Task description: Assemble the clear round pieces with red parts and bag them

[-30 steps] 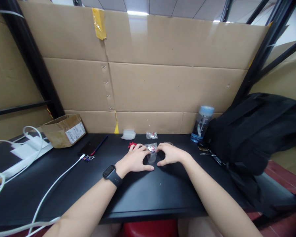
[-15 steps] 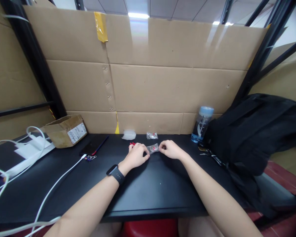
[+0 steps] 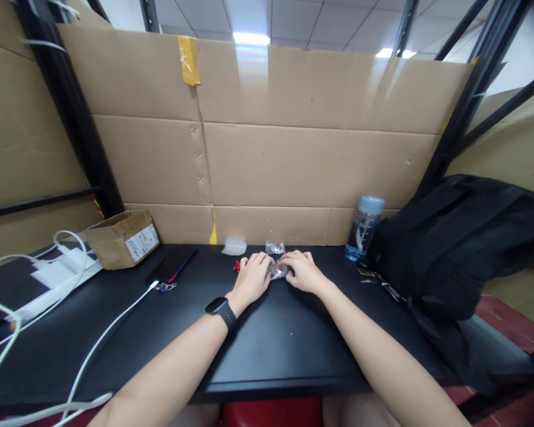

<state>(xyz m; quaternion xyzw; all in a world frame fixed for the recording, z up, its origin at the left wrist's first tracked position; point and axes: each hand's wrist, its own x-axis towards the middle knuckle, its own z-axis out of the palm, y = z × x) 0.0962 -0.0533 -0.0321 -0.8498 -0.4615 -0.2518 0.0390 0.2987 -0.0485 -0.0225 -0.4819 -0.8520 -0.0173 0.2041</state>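
Observation:
A small clear plastic bag (image 3: 279, 271) lies on the black table between my hands, with something small inside that I cannot make out clearly. My left hand (image 3: 252, 276), below a dark wristwatch, has its fingers curled onto the bag's left side. From the other side, my right hand (image 3: 303, 271) pinches at the bag's right and upper part; its fingertips partly cover it. Just behind lies a second clear bag (image 3: 275, 247) with a bit of red in it. Some small red pieces (image 3: 237, 266) peek out left of my left hand.
A translucent white packet (image 3: 234, 246) lies near the cardboard wall (image 3: 267, 166). To the left are a phone (image 3: 171, 265), a cardboard box (image 3: 120, 240) and white cables (image 3: 111, 332). A water bottle (image 3: 364, 228) and a black backpack (image 3: 467, 237) stand at the right.
My two hands have come closer together over the bag, and my right fingers have moved onto its top. The view has tilted slightly.

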